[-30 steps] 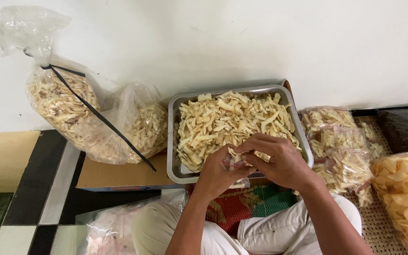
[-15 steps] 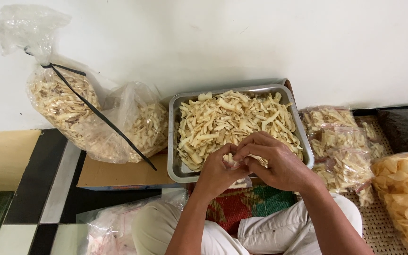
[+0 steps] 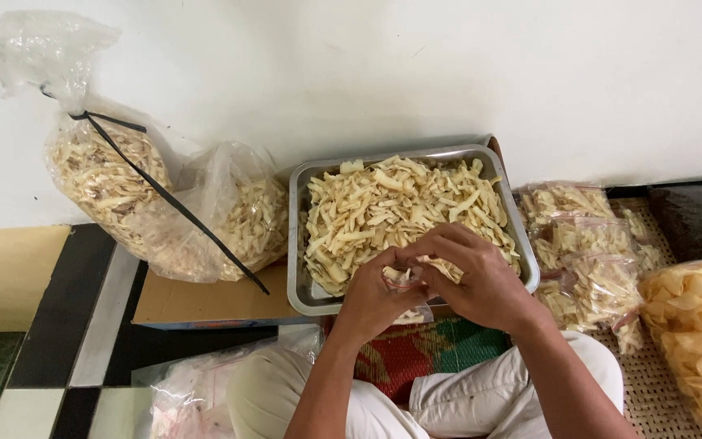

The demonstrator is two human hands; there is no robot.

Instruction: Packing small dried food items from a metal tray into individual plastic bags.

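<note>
Hands together at the tray's near rim: left hand (image 3: 371, 297) and right hand (image 3: 481, 280) pinched around a small clear bag (image 3: 404, 280) of pale chips, kept close for easy filling. Metal tray (image 3: 306, 297) heaped with chips (image 3: 400, 203). Tied big bags (image 3: 164, 203) at 9 o'clock; small filled packets (image 3: 587, 244) stacked at 3 o'clock.
</note>
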